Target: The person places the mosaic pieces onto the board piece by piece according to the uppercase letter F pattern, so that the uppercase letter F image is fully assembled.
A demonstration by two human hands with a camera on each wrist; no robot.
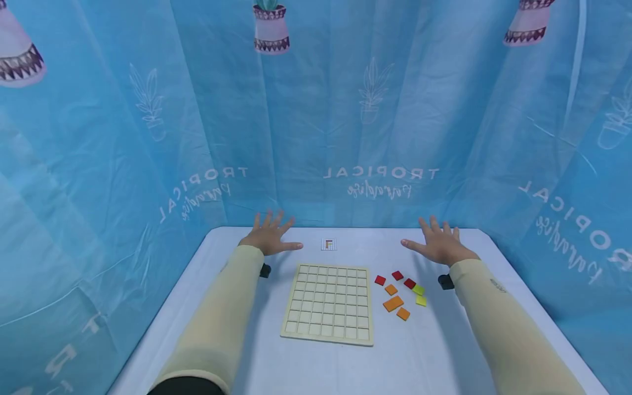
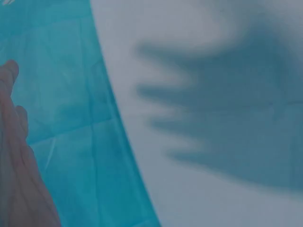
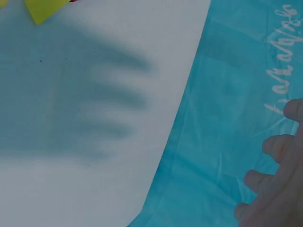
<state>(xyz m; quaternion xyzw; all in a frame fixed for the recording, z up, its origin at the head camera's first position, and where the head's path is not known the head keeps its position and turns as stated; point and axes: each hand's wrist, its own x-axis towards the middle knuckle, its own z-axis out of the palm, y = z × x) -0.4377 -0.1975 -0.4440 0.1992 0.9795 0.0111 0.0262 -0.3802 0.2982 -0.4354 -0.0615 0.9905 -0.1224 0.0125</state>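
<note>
My left hand (image 1: 266, 238) is held over the far left of the white table with its fingers spread and nothing in it. Opposite, my right hand (image 1: 439, 244) hovers over the far right, fingers spread as well. Between them lies a cream square grid board (image 1: 328, 304) with rows of recessed cells. Right of the board are loose tiles: several orange ones, including a longer orange tile (image 1: 393, 303), dark red ones such as a red tile (image 1: 397, 275), and a yellow tile (image 1: 421, 300). A small printed card (image 1: 328, 244) with a grid pattern sits behind the board.
Blue curtains (image 1: 316, 137) with plant and lettering prints surround the table (image 1: 326, 370) at the back and sides. Both hands cast shadows on the white surface in the wrist views. Another yellow tile (image 3: 45, 8) shows at the top of the right wrist view.
</note>
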